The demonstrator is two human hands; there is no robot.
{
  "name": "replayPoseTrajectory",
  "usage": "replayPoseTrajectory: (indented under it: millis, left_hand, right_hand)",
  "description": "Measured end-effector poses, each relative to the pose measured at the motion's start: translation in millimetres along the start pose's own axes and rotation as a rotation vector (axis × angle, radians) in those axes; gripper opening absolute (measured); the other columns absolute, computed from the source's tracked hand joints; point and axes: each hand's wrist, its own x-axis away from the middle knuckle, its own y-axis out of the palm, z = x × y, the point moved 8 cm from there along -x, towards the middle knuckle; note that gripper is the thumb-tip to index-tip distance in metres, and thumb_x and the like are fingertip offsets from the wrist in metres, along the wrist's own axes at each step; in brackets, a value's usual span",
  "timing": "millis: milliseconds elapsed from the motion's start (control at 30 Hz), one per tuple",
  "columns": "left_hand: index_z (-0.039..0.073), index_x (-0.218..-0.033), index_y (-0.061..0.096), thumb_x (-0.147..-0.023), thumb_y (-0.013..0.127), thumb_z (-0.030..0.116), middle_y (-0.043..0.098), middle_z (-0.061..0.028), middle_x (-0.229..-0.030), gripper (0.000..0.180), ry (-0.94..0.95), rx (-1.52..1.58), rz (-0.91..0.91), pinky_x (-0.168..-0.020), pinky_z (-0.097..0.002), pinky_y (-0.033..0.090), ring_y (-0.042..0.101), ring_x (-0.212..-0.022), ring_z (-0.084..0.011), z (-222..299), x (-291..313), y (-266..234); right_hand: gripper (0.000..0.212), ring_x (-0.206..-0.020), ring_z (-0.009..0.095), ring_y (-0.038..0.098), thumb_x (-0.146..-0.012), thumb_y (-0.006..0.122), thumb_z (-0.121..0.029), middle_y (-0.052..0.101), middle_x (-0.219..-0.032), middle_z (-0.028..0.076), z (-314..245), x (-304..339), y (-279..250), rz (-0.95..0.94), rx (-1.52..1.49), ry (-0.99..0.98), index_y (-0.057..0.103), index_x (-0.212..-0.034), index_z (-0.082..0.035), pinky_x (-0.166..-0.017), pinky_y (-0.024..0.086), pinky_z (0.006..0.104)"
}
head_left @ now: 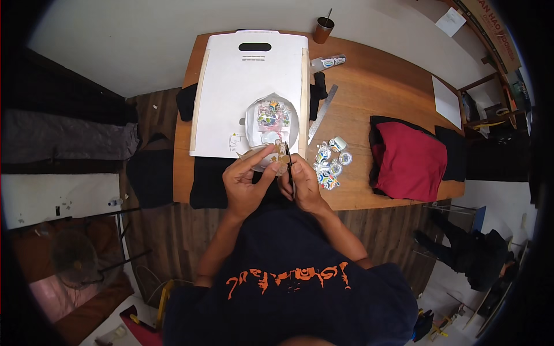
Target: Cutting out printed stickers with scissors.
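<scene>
My left hand (243,183) pinches a translucent film piece with printed motifs (279,153) between thumb and fingers. Close beside it, my right hand (304,183) is closed around slim black scissors (289,166), their narrow tip pointing away from me along the film's right edge. Just beyond both hands a round white container (249,122) sits on the white board, with several colourful printed pieces (273,115) inside. A loose pile of cut-out printed stickers (329,167) lies on the wood to the right of my right hand.
The large white board (225,86) lies over black cloth on the wooden table (375,86). To the right are a steel ruler (323,113), a clear packet (328,62), and folded red fabric (405,161) on black cloth. A brown cup (323,31) stands at the far edge.
</scene>
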Motion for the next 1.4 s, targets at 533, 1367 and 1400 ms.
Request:
replayPoseTrajectory:
  millis: [533,1367,1400]
  left_hand:
    - [-0.010,-0.121,0.059,-0.083,0.066,-0.012,0.063,-0.0195,-0.116,0.039,-0.021,-0.029,0.036,-0.092,-0.0277,0.050,0.061,-0.104,-0.0182,-11.2,7.0,-1.3]
    - [-0.010,-0.120,0.059,-0.083,0.065,-0.012,0.063,-0.0196,-0.115,0.037,0.028,0.003,-0.001,-0.090,-0.0266,0.050,0.062,-0.104,-0.0178,0.4,-1.2,0.9]
    - [-0.010,-0.120,0.059,-0.083,0.065,-0.012,0.063,-0.0196,-0.115,0.037,0.033,0.002,-0.001,-0.090,-0.0265,0.050,0.062,-0.104,-0.0177,1.0,-1.3,0.8]
  right_hand:
    - [0.037,-0.042,0.006,0.031,-0.105,0.034,-0.035,0.038,-0.057,-0.001,2.4,1.9,0.1,0.022,-0.016,-0.010,0.048,-0.112,-0.001,-0.040,0.029,0.0205]
    - [0.036,-0.042,0.005,0.028,-0.105,0.035,-0.034,0.036,-0.056,-0.002,-0.7,-0.3,-0.1,0.008,-0.017,-0.009,0.048,-0.112,-0.001,-0.039,0.028,0.0199]
    - [0.038,-0.041,0.007,0.030,-0.105,0.032,-0.036,0.036,-0.054,-0.001,-2.6,-1.5,1.0,0.008,0.016,-0.001,0.047,-0.108,-0.001,-0.039,0.028,0.0206]
